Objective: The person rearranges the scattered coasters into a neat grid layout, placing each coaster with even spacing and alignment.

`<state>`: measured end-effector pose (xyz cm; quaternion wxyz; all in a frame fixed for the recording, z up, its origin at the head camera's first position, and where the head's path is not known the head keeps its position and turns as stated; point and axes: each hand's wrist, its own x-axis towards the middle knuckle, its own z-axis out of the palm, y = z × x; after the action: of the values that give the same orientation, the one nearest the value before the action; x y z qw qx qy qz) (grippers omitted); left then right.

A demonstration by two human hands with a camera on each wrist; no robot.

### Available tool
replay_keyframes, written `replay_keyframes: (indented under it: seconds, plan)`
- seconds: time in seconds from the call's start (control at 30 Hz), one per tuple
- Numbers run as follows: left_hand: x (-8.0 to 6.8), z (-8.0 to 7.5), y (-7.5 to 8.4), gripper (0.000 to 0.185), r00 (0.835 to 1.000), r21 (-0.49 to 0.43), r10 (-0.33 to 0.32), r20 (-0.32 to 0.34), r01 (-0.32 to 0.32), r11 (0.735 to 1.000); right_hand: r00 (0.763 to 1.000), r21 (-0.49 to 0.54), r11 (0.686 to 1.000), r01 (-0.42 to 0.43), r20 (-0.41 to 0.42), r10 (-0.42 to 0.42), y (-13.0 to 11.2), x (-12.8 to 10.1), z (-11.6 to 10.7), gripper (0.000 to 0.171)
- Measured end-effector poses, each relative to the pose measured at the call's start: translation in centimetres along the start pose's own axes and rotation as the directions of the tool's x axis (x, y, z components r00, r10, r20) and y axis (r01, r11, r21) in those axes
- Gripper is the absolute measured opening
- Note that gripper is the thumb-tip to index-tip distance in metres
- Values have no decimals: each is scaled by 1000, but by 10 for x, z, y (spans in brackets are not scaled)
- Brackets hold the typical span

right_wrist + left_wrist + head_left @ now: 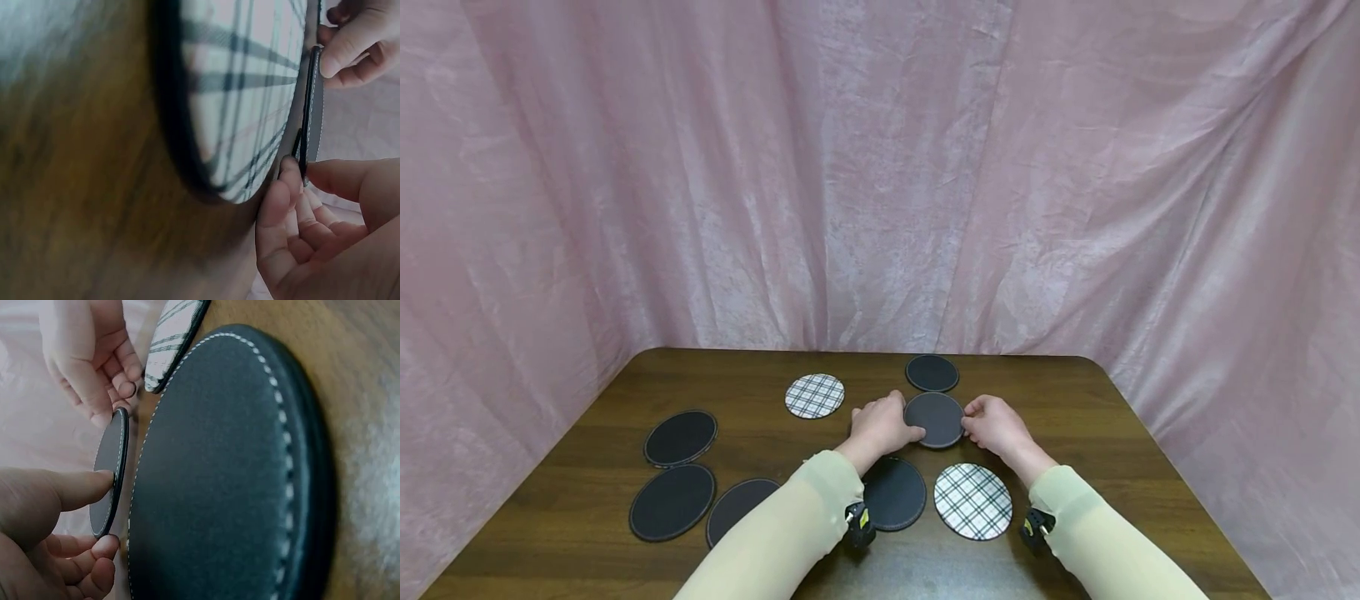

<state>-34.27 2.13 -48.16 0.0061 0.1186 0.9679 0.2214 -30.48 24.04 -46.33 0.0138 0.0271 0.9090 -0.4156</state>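
Left hand [880,427], right hand [996,425] pinching one dark coaster [934,420], each grip narrow, five other dark coasters [672,502], two plaid coasters [973,502] lying around

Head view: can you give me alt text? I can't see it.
A left hand and a right hand hold a dark round coaster between them by its edge, at a brown table. Five other dark coasters and two plaid coasters lie on the table, with a pink curtain behind.
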Motion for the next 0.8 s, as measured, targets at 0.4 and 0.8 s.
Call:
replay_keyframes:
  seconds: [0.4,0.8]
  plan:
    - [-25,-21,24,75,999,64,-2,38,0,998,997,-315,949,28,-54,-48,88,85,20,16]
    - [-27,-20,26,77,999,91,9,32,-12,996,999,-429,903,-9,-48,-13,32,41,10,17]
